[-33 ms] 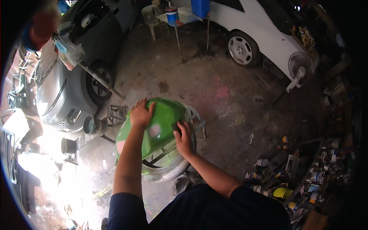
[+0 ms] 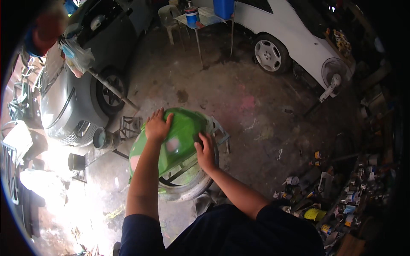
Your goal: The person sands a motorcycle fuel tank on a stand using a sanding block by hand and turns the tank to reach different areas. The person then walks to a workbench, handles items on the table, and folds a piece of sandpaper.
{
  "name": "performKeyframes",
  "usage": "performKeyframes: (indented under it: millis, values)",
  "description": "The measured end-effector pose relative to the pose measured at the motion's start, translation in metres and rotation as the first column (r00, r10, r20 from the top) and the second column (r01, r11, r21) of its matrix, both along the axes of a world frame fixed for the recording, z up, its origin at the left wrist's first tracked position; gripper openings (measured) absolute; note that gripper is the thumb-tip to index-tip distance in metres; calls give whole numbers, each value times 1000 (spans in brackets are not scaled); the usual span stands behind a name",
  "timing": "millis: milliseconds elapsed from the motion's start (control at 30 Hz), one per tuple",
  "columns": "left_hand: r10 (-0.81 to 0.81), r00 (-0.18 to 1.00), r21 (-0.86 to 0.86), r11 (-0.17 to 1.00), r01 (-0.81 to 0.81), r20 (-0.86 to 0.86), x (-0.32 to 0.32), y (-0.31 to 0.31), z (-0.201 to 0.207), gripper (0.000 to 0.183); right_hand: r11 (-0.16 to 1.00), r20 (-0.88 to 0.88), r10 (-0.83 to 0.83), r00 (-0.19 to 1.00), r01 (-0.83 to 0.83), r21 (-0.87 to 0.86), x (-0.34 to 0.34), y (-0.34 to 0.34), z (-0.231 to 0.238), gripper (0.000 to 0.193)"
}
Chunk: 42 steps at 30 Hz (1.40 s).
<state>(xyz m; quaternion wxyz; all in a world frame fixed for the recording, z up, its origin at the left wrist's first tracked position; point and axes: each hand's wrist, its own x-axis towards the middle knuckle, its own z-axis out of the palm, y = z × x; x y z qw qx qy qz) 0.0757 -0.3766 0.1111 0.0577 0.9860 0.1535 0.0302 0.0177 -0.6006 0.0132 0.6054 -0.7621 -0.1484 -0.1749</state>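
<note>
A curved green panel (image 2: 183, 132) with pale patches, like a vehicle body part, lies on a tyre (image 2: 188, 195) and a metal stand (image 2: 220, 133). My left hand (image 2: 157, 127) rests flat on its upper left, fingers stretched and thumb apart. At the panel's right edge, my right hand (image 2: 206, 153) has its fingers bent around a small dark pad (image 2: 197, 137) pressed on the green surface. The pad's exact kind is hard to make out, as the fingers cover much of it.
A grey car (image 2: 64, 106) stands left, a white car (image 2: 294, 38) at the back right. Around me are a pole (image 2: 111, 88), buckets (image 2: 77, 162), a small table (image 2: 205, 18), a plastic chair (image 2: 170, 20), a fan (image 2: 335, 81) and cluttered cans (image 2: 315, 214) at lower right.
My right hand has slid slightly away from me along the panel's right edge with the dark pad. My left hand stays in place.
</note>
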Motion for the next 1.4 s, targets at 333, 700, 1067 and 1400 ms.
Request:
performKeyframes:
  millis: [333,700,1067,1400]
  values:
    - [-4,1000,4,1000,4,9,2,-2,0,79,998,-125,-59,990,61,15,-15,4,2,41]
    - [-29,999,6,1000,28,31,8,-13,2,80,979,-409,-106,907,166,115,32,-6,-7,41]
    - [-17,1000,5,1000,17,14,6,-11,4,81,984,-346,-73,936,124,129,12,-5,-3,44]
    - [-12,1000,19,1000,12,10,2,-5,2,81,996,-242,-52,969,69,63,-11,2,2,46]
